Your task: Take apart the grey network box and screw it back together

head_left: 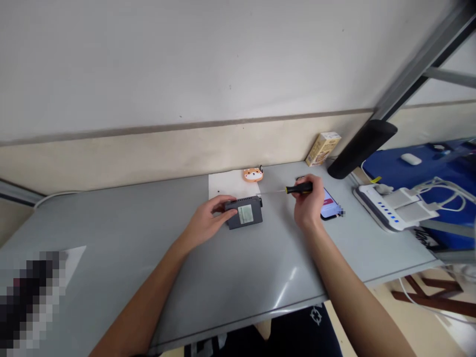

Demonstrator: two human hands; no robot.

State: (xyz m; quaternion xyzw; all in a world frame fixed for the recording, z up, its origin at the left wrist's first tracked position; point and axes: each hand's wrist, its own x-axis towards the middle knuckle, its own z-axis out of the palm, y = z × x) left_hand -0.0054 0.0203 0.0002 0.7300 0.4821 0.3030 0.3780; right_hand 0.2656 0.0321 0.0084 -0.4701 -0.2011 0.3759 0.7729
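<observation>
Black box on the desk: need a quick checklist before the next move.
1. Left hand gripping the box: ok.
2. Screwdriver held by its handle in the right hand: ok.
3. Tip seated in a screw: cannot tell, too small.
4. Box fully resting on the desk: cannot tell.
5. Phone well away from the right hand: not ok, close beside it.

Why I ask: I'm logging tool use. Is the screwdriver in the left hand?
No, the right hand grips the screwdriver, while the left hand holds the dark box.
</observation>
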